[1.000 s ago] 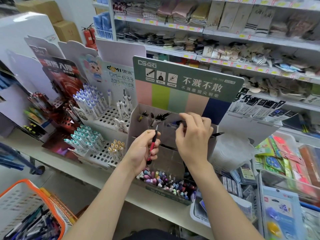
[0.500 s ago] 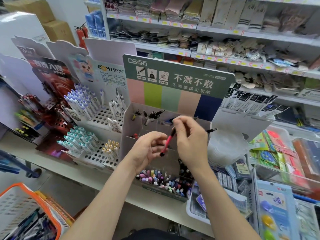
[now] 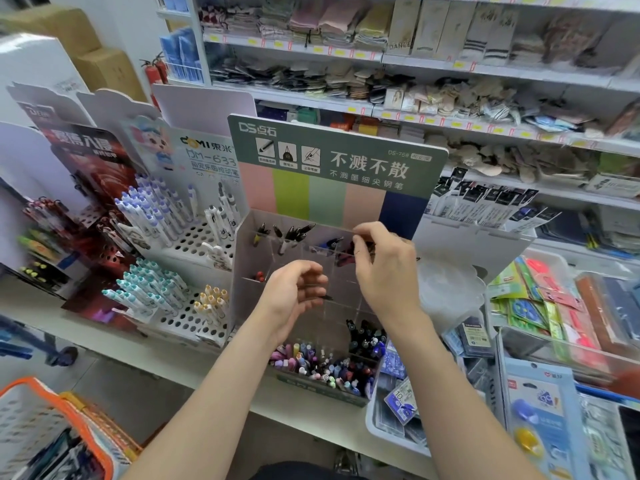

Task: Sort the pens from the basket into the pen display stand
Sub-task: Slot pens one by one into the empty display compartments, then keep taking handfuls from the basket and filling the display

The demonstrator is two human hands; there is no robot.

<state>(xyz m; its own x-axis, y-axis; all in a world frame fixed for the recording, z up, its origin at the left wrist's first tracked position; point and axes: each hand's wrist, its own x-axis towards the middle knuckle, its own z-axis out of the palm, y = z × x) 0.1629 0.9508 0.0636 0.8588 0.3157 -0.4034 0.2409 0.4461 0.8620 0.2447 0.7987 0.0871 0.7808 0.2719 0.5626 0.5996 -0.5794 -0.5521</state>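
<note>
The pen display stand, with a green header and clear compartments, stands on the shelf in front of me. My right hand reaches into its upper row and pinches a dark red pen at a compartment there. Lower and to the left, my left hand is curled in front of the stand, and a thin dark pen tip sticks out past its fingers. The orange-rimmed basket at bottom left holds several pens.
White pegboard stands with blue and teal pens stand to the left. A front tray of coloured pens sits below my hands. Packaged stationery crowds the right. Shelves of socks run behind.
The red pen passed from my left hand to my right, which then lifted it to the stand's upper row. My left hand stayed low with its fingers curled.
</note>
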